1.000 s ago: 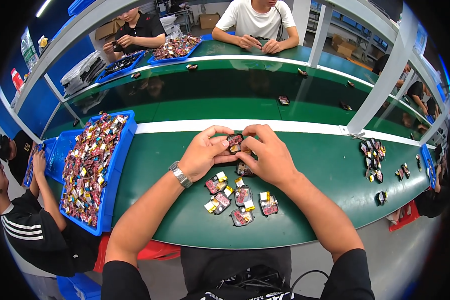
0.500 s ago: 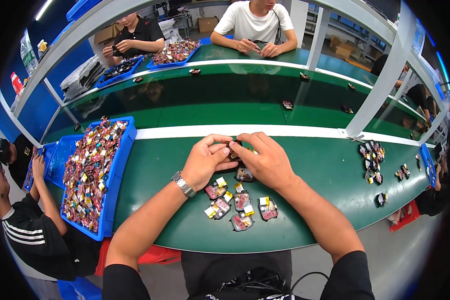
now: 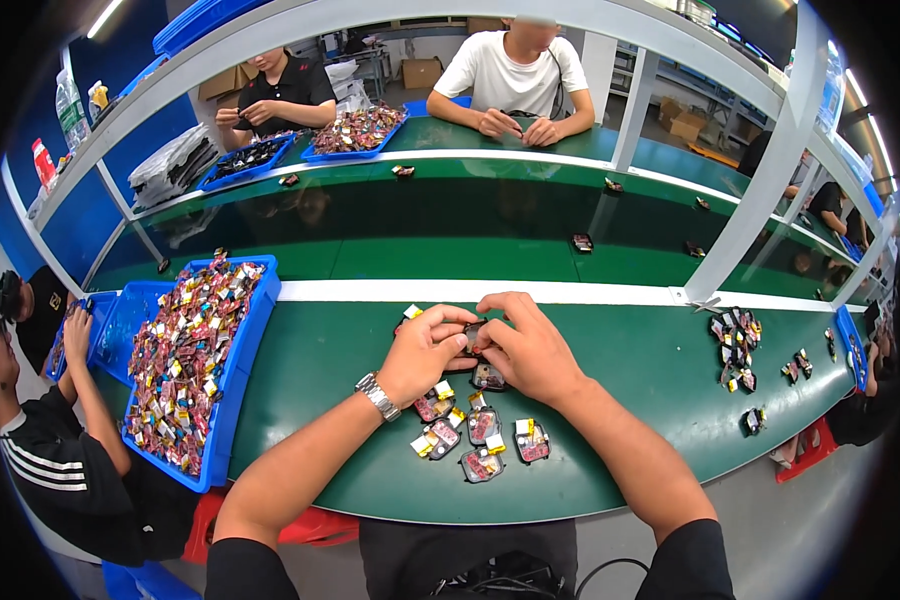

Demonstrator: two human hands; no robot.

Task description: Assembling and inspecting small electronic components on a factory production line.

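Note:
Between the fingertips of both hands is a small dark casing (image 3: 473, 337), partly hidden by the fingers. My left hand (image 3: 420, 352), below a metal watch, pinches it from the left. From the right, my right hand (image 3: 532, 350) grips it with bent thumb and fingers. Just under the hands lies another black casing (image 3: 487, 377). Closer to me on the green bench are several open black casings with reddish circuit boards and white-and-yellow tabs, one of them a casing (image 3: 532, 440) at the right of the group.
A blue tray (image 3: 255, 352) heaped with small red circuit parts stands at my left. Clusters of casings (image 3: 736, 347) lie on the bench's right side. A white rail (image 3: 390, 290) divides the bench from a green conveyor (image 3: 450, 255) bearing scattered parts. Co-workers sit opposite and to the left.
The view has tilted slightly, so the bench sits lower. My right fingers have curled in more around the casing, and both hands still hold it.

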